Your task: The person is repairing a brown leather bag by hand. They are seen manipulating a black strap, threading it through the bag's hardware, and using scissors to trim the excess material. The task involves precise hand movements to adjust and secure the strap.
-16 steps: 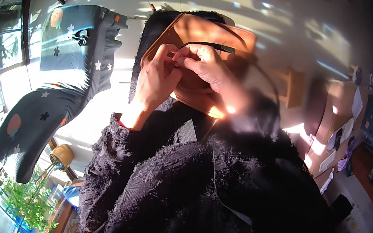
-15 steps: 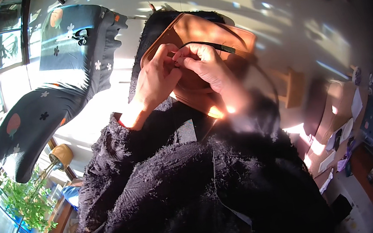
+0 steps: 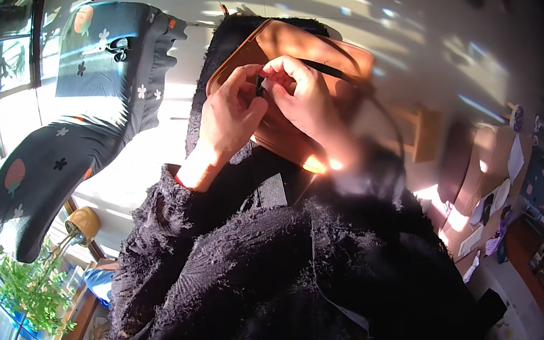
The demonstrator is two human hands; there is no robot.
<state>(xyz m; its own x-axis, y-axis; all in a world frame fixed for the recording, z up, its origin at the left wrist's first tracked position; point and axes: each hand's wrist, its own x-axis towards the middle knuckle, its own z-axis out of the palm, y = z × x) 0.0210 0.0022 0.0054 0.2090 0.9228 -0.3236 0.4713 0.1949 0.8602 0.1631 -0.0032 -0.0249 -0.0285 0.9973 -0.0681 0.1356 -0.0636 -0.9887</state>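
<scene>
A tan-orange leather bag lies over my lap, partly in sunlight. Above it both hands meet, fingertips nearly touching. My left hand is closed in a pinch, thumb toward the forefinger. My right hand pinches from the other side. A small dark end of a thin black strap shows between the fingertips. More black strap emerges behind my right hand and runs over the bag toward its right edge. The fingers hide exactly how the strap is gripped.
A chair with a dark flowered cover stands at the left, with a small black object on its seat. A green plant is by the window. At the right are a wooden stool and a cardboard box with papers.
My right hand's fingers have shifted around the strap. The strap, which stuck out above that hand, now lies lower behind it, and a dark end shows between the fingertips.
</scene>
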